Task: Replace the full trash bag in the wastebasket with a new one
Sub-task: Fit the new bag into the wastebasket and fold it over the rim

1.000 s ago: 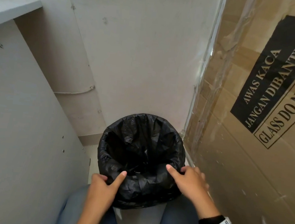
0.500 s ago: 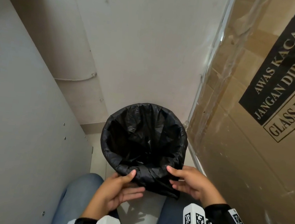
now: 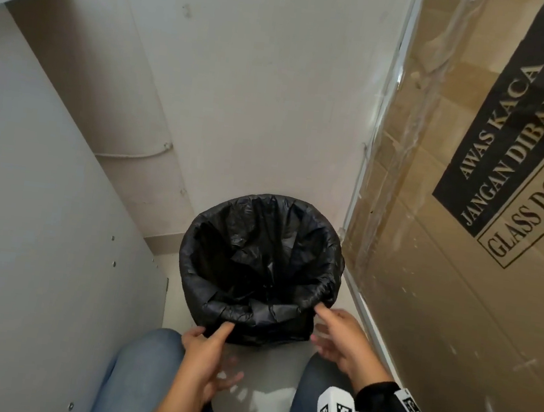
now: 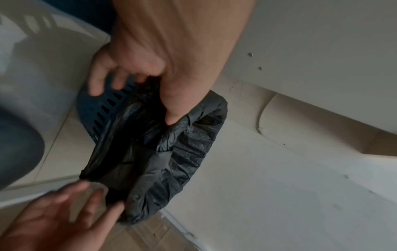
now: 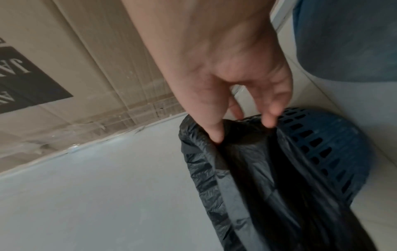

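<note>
1. the dark blue slotted plastic wastebasket [image 5: 328,146] stands on the pale tiled floor [image 3: 269,392] in a narrow corner, between the white side panel [image 3: 38,247] and the big brown cardboard box with the glass warning label [image 3: 457,294], so the person works it from the only open side, between the knees.
2. the crinkled black plastic trash bag [image 3: 258,258] lines it, mouth wide open, edge folded over the rim all the way round; that overhang is what keeps the liner from sliding down inside.
3. left hand [image 3: 202,357] at the near rim: thumb [image 4: 174,117] pressed onto the folded plastic, the other fingers [image 4: 96,84] loosely spread against the basket's slots below. it looks like a pinch on the hem, though the fingers are blurred and i cannot tell how firmly it closes.
4. right hand [image 3: 340,342] at the near-right rim: in the right wrist view the thumb [image 5: 212,134] and a fingertip dig into the fold of the bag, the hand lightly clamped on the edge.
5. why two hands on the near edge? my read is that they sit either side of the loosest stretch of hem to tug it down evenly.
6. the bag's inside looks dark and slack, no rubbish visible, so i judge this is the new liner being seated, late in the job.
</note>
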